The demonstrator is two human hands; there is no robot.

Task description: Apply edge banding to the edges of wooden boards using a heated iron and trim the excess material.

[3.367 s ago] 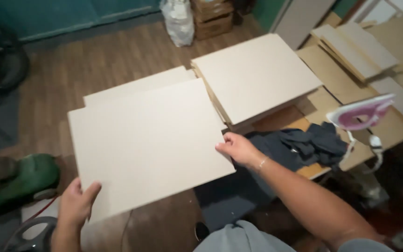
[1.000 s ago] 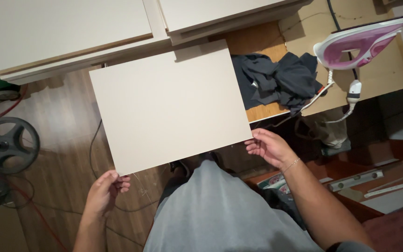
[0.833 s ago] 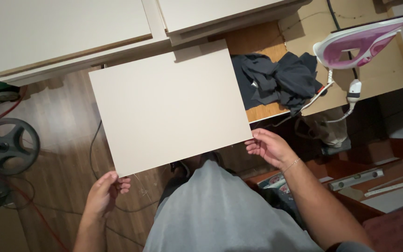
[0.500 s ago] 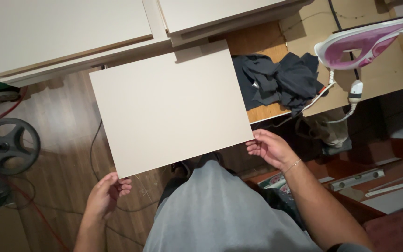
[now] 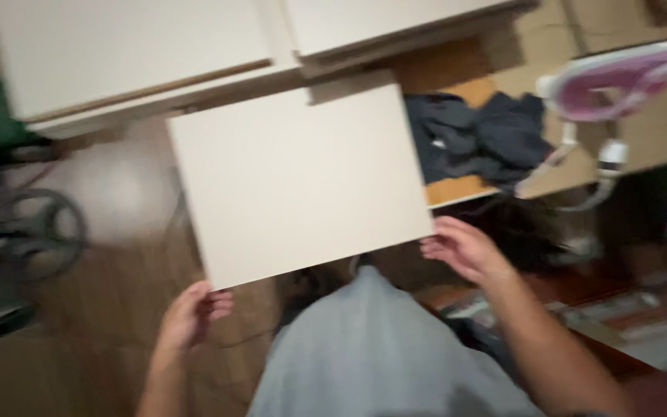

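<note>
Grey-clad lap [image 5: 380,347] nearest, left hand [image 5: 191,313] pinching near-left corner of pale board [image 5: 299,181], right hand [image 5: 465,247] fingers curled at near-right corner, board held flat over wood floor [image 5: 117,232], dark cloth [image 5: 480,139] & pink iron [image 5: 619,73] beyond on right, more pale boards [image 5: 133,46] stacked at back.

Wood floor [image 5: 117,309], pale panels [image 5: 133,54] on bench, dim warm light

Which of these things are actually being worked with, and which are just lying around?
In hand: pale board, held at its near corners by the left hand and right hand.

Lying about: stacked boards, dark cloth, pink iron, wheel.
</note>
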